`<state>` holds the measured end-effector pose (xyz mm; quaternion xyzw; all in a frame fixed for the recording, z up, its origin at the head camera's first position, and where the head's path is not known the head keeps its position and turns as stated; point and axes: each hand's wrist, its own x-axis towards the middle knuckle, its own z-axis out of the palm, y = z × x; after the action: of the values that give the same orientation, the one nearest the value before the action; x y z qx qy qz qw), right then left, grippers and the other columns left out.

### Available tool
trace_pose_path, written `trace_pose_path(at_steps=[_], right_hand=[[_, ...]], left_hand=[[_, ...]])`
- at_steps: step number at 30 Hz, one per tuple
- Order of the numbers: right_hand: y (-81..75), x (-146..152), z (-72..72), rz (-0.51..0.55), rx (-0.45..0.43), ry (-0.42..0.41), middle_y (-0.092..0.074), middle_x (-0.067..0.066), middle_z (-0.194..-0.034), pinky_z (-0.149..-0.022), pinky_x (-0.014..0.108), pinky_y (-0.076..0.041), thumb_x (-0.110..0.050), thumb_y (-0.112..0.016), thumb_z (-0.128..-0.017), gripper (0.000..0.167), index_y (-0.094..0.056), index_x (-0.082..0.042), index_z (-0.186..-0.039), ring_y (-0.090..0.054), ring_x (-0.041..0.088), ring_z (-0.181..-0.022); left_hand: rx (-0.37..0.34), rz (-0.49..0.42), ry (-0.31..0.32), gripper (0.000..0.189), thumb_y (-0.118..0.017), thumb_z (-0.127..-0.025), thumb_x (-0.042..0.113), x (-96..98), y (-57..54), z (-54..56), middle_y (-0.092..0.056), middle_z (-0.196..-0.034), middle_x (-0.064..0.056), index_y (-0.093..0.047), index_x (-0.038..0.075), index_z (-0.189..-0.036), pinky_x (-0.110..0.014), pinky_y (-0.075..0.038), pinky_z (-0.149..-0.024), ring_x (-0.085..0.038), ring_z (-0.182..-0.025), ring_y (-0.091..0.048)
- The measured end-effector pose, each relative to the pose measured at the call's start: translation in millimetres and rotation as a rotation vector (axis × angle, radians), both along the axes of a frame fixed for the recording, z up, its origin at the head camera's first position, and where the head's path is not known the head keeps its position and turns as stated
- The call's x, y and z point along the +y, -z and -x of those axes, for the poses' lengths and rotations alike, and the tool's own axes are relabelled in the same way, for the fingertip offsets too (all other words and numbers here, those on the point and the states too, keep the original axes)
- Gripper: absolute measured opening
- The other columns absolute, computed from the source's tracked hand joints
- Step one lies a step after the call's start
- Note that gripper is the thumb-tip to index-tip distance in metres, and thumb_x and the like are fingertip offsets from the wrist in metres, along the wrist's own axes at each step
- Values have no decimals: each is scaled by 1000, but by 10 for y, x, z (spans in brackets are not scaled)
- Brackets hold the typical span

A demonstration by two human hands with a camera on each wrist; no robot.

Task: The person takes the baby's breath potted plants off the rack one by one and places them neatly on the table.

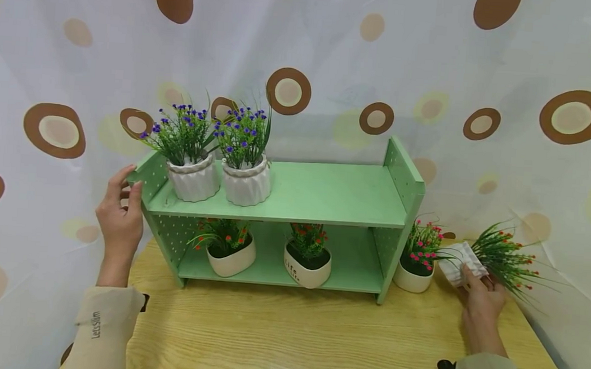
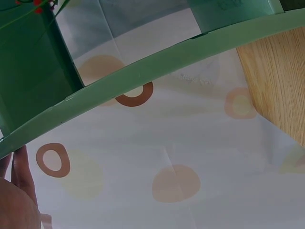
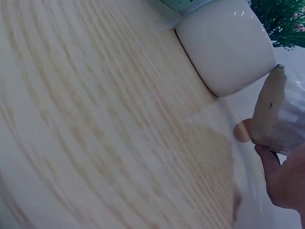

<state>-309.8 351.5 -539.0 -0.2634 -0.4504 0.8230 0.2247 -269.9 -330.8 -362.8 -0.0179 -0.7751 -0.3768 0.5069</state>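
My left hand (image 1: 121, 216) grips the upper left side board of a green two-tier shelf (image 1: 335, 192), thumb in front and fingers at the outer edge. In the left wrist view, fingertips (image 2: 21, 164) touch the green board's edge. At the right, my right hand (image 1: 483, 300) holds a white ribbed flowerpot (image 1: 460, 262) tipped on its side, its grassy plant with orange-red flowers (image 1: 506, 256) pointing right. The right wrist view shows the pot's flat underside (image 3: 269, 105). Close beside it stands a smooth cream pot (image 1: 411, 279) with pink flowers.
Two white pots with purple flowers, a left one (image 1: 194, 178) and a right one (image 1: 247, 182), stand on the top tier. Below them are two cream pots with red flowers, one plain (image 1: 232, 258) and one lettered (image 1: 308, 270). A patterned curtain (image 1: 330, 40) hangs behind the wooden table (image 1: 277, 324).
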Motion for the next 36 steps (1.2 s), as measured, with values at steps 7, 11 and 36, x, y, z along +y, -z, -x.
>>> trace_pose_path(at_steps=[7,11,36], right_hand=[[50,-4,-9,8,5,12,-50,-3,-121,-71,13,-55,-3,-81,-86,58,-51,-19,-133,-57,4,-98],[77,2,-14,0,-11,16,-50,-4,-121,-73,12,-54,-3,-82,-86,61,-50,-19,-135,-57,3,-98],[148,-4,48,-175,-103,-65,-39,-11,-146,-73,12,-54,-4,-87,-80,96,-34,-31,-156,-46,8,-126]], left_hand=[[-5,9,-5,37,-59,-107,21,18,0,16,-74,-116,-21,-63,22,-143,-10,-36,-64,16,-87,-53],[-7,1,-4,37,-59,-107,22,16,6,8,-74,-116,-22,-63,22,-143,-10,-36,-64,16,-86,-53],[-7,-6,-1,37,-60,-106,20,-1,3,2,-74,-116,-20,-63,22,-143,-10,-36,-64,15,-86,-54]])
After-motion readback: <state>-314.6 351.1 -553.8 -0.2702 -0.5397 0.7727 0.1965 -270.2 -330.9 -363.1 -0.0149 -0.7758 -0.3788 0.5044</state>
